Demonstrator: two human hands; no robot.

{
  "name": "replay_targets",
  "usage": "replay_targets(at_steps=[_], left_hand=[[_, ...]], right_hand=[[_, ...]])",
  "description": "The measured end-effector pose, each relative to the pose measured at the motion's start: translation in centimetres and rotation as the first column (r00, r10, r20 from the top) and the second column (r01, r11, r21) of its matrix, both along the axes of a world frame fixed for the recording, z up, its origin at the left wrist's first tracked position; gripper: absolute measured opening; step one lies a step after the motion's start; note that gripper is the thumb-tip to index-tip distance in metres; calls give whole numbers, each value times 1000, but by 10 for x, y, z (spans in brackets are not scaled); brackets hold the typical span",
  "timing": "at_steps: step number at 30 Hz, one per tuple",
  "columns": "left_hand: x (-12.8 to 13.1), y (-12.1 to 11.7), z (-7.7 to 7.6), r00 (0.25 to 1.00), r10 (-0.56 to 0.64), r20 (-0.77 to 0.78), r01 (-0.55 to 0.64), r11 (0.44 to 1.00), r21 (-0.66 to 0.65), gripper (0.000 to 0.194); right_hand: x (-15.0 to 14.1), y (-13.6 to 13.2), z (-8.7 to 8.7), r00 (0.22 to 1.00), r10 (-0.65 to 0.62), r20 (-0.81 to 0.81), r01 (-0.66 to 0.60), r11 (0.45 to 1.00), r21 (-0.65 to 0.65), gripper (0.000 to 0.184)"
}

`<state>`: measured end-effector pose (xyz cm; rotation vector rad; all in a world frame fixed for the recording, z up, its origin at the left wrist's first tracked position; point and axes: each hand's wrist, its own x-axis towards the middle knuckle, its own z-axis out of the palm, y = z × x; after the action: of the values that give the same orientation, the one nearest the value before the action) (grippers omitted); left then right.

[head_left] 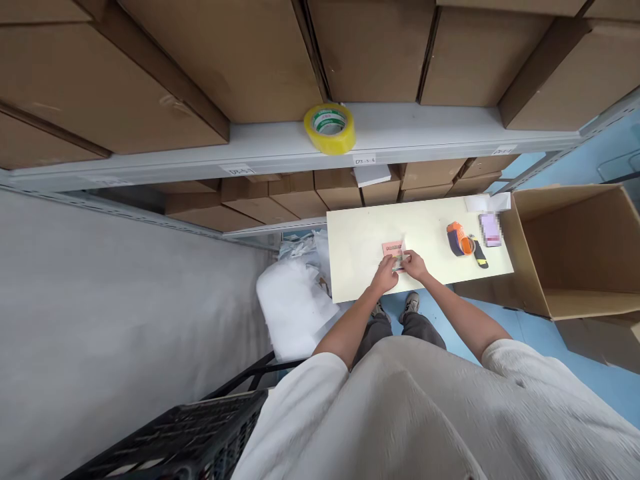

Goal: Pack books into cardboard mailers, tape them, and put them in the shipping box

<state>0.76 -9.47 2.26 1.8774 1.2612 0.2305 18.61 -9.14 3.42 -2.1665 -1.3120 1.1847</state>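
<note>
A small flat pink printed packet [393, 248] lies on the cream tabletop [357, 257] in front of me. My left hand [385, 275] is closed at its lower left edge, fingertips on the printed face. From the other side, my right hand [415, 265] pinches a whitish, thin sheet [404, 245] that stands up along the packet's right side. Whether that sheet is part of the packet or separate, I cannot tell. Fingers cover the packet's lower part.
On the table's right lie an orange tape dispenser [463, 241], a black-and-yellow tool [481, 255] and a blurred purple phone-like item [491, 229]. A large open carton [533, 253] stands beside it. Yellow tape [330, 128] sits on the shelf; white packing material [295, 310] is at left.
</note>
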Motion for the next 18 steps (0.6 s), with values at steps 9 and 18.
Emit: replay_targets(at_steps=[9,18], left_hand=[[-10,-2,18,998,29,-61,-21,992,120,79],[-5,-6,19,967,-127,-219,134,991,16,82]], right_hand=[[-18,-5,-10,989,147,11,-147,989,-7,43],[0,-5,-8,992,-62,110,60,998,26,43]])
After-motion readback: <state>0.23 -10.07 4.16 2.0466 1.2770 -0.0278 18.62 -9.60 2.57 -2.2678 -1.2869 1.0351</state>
